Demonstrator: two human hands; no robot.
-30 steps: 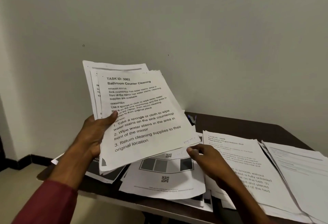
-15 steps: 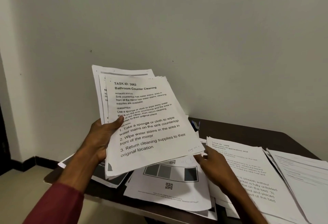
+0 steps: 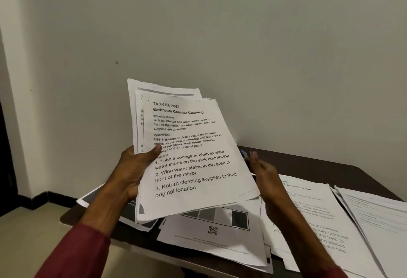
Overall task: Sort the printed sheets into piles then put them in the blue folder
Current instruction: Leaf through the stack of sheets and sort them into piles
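Your left hand (image 3: 130,172) grips stack (image 3: 193,156) by left edge, thumb on top sheet, fingers beneath. Likely reason: top page tilts toward you, title readable for sorting.

Your right hand (image 3: 264,174) sits at stack's right edge, blurred, fingertips hidden behind paper. Cannot tell whether it pinches anything.

Piles lie on table (image 3: 308,165): QR pile (image 3: 211,231) below stack, middle pile (image 3: 319,218), right pile (image 3: 378,216). Kept apart, probably one per kind.

Folder not identifiable. Blue bit (image 3: 243,152) shows behind stack, too hidden to name.
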